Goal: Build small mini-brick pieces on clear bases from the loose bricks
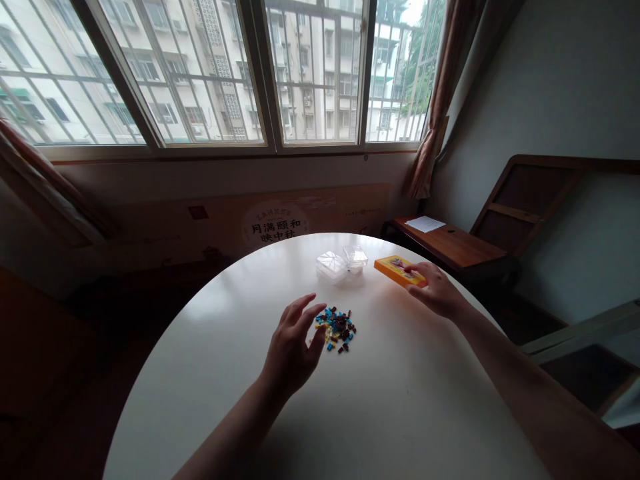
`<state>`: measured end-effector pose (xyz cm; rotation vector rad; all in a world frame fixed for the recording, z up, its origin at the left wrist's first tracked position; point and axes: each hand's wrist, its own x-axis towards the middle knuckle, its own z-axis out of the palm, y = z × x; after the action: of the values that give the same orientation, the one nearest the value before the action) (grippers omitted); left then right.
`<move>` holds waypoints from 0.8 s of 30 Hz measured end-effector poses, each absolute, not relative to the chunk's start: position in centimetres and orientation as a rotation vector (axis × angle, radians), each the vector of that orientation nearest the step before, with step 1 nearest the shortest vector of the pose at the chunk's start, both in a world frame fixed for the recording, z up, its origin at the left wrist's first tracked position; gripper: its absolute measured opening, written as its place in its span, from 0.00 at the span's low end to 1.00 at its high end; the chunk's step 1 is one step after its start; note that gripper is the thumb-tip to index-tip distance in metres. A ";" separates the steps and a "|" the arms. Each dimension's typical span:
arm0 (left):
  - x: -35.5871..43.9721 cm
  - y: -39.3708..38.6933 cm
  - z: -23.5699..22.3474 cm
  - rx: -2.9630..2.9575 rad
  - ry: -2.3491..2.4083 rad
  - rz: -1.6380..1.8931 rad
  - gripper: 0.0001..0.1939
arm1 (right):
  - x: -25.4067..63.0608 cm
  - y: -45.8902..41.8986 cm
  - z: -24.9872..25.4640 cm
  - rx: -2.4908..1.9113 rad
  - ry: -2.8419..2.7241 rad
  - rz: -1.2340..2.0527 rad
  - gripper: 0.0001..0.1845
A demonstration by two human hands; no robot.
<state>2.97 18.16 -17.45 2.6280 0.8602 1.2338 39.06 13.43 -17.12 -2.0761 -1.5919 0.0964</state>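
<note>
A small pile of building bricks (341,325), mostly brown and blue with some yellow, lies loose near the middle of the white round table (210,373). Just left of the pile, my left hand (295,340) is open, fingers spread and curved toward the bricks, nothing in it. My right hand (435,290) grips the near right end of a flat orange-yellow box (393,267), thumb at its near edge and fingers over the printed top. The box's right end is partly hidden under that hand.
Two clear plastic containers (331,267) stand at the table's far side, left of the box. Beyond the table's right edge is a wooden bench or side table (463,247) with white paper (425,224) on it. Barred windows (320,80) line the far wall.
</note>
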 end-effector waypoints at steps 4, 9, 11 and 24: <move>3.3 17.3 -17.2 2.664 0.777 1.231 0.18 | 36.4 11.9 -15.6 -1.588 -1.862 0.281 0.26; 3.1 16.7 -16.8 2.642 0.667 1.109 0.28 | 31.5 10.7 -15.3 -1.153 -2.079 0.671 0.28; 2.8 16.8 -16.5 2.612 0.565 0.965 0.31 | 30.2 10.4 -15.4 -1.046 -2.126 0.802 0.30; 2.3 16.9 -14.6 2.561 0.397 0.889 0.25 | 29.7 11.0 -18.2 -0.826 -1.751 1.322 0.60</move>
<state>2.28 16.91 -14.62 2.5612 0.3973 0.8886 29.66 10.97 -18.21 -0.8256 -1.7505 1.3217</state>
